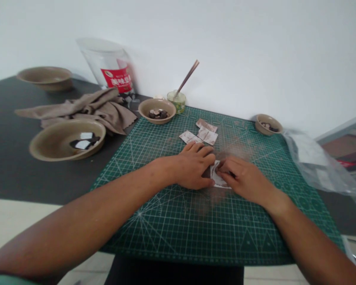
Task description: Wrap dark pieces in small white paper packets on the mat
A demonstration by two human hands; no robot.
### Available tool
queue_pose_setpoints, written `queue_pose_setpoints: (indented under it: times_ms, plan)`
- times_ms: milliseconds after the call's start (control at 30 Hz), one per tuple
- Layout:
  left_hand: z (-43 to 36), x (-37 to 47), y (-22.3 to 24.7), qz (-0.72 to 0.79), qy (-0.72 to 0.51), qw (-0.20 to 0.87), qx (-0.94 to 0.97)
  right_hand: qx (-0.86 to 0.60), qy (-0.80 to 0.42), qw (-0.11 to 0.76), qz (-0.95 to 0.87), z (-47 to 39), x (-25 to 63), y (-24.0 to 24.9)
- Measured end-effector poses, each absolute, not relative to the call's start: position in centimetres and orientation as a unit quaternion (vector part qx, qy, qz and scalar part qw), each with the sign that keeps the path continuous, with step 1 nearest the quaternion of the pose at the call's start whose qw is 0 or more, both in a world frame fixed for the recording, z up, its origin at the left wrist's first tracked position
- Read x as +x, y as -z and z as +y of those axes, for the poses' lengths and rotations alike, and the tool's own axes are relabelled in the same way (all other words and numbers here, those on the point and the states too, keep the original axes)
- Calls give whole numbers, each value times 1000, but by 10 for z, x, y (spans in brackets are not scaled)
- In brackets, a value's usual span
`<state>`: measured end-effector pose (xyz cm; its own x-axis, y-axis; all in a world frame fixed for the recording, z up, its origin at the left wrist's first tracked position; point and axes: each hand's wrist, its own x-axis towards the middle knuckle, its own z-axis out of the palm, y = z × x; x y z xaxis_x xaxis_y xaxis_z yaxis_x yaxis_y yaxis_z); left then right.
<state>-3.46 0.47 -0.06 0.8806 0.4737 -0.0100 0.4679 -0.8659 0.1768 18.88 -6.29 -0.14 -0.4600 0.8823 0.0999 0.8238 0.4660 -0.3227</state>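
A small white paper piece [218, 179] with brownish smudges lies on the green cutting mat [172, 221]. My left hand [195, 166] rests over its left edge, fingers spread and the thumb at its lower left. The fingertips of my right hand [240, 176] are pinched together on the paper's right part; what they hold, if anything, is hidden. Beyond my hands, several stained paper pieces [207, 135] lie on the mat, with brown powdery smears around them.
Bowls with dark pieces stand at the left [41, 146], back [144, 109] and right [259, 126]. Further left are a crumpled cloth [89, 107], a clear jar [115, 75] and another bowl [47, 81]. A green cup [179, 103] holds sticks; a plastic bag [317, 166] lies right.
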Motion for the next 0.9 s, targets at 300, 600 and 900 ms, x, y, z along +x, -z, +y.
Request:
queue_pose_setpoints:
  times_ms: [300, 600, 900]
  plan:
    - [3, -34, 3, 246, -26, 87, 965, -483, -124, 132, -857, -63, 187, 1]
    - [4, -34, 4, 244, -28, 97, 965, -478, -147, 128, -856, -65, 188, 0]
    - [4, -33, 0, 241, -16, 110, 964, -463, -164, 103, -865, -65, 195, -3]
